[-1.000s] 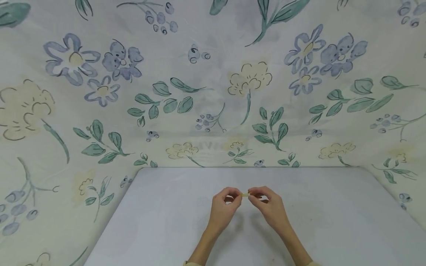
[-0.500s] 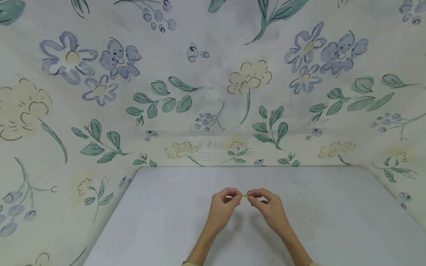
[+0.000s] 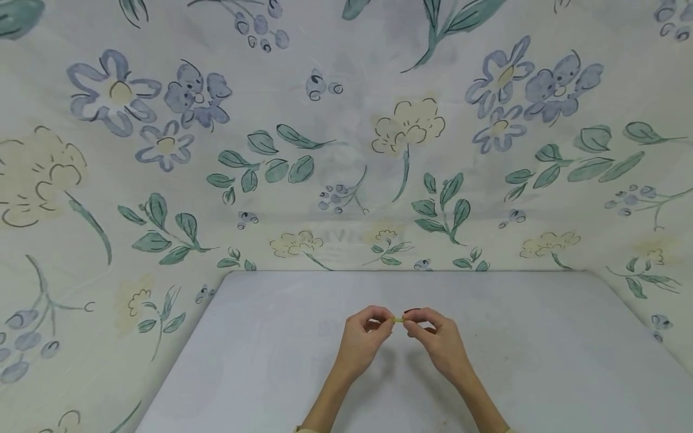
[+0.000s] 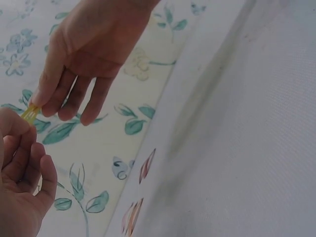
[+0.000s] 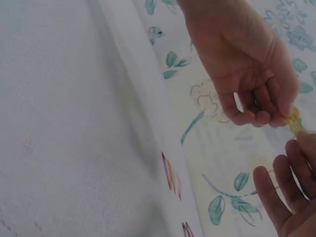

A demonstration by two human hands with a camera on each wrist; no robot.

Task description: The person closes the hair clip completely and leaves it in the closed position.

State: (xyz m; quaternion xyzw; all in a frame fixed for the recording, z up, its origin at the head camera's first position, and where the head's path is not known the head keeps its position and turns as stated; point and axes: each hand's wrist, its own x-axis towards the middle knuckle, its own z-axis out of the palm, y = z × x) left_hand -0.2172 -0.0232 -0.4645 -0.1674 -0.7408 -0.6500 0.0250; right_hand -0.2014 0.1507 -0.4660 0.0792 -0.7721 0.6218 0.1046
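A small yellow rubber band (image 3: pixel 397 320) in several strands spans the short gap between both hands, above the white table. My left hand (image 3: pixel 361 340) pinches one end between thumb and index finger. The other end is pinched by my right hand (image 3: pixel 441 343) in the same way. Both wrist views show the yellow strands side by side, their ends hidden in the fingertips. The remaining fingers are bent beneath. Beyond the right fingertips a dark red loop (image 3: pixel 412 310) partly shows in the head view.
The white table (image 3: pixel 260 361) reaches back to a wall covering (image 3: pixel 346 150) printed with flowers and leaves. Thin reddish and orange loops (image 4: pixel 132 217) lie on the table near its far edge, mostly hidden behind the hands in the head view.
The hands stay almost in place, still pinching the rubber band. The strands look closer together than a second ago, and more of the dark red loop shows past the right fingers.
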